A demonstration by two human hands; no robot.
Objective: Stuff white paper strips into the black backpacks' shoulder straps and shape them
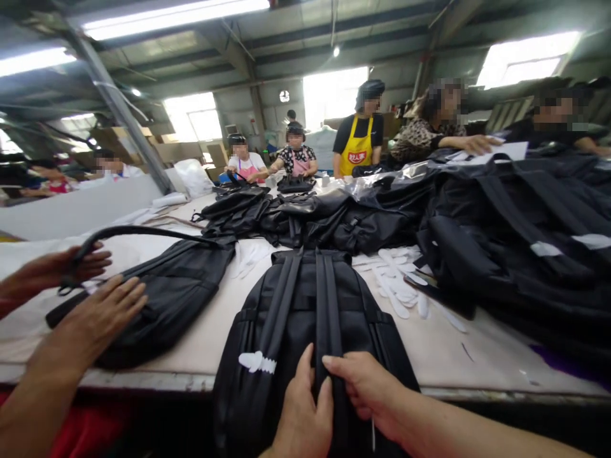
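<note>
A black backpack lies in front of me, straps facing up, its lower end reaching over the table's near edge. Around its left shoulder strap sits a white wrap strip. My left hand closes on the lower part of the right shoulder strap, index finger stretched along it. Just to the right, my right hand pinches the same strap between thumb and curled fingers. Something thin and white pokes out below my right hand; most of it is hidden.
At left, a co-worker's hands handle another black backpack. Loose white strips lie on the pale tabletop. Black bags are heaped across the back, with a taller pile at right. Several people work beyond.
</note>
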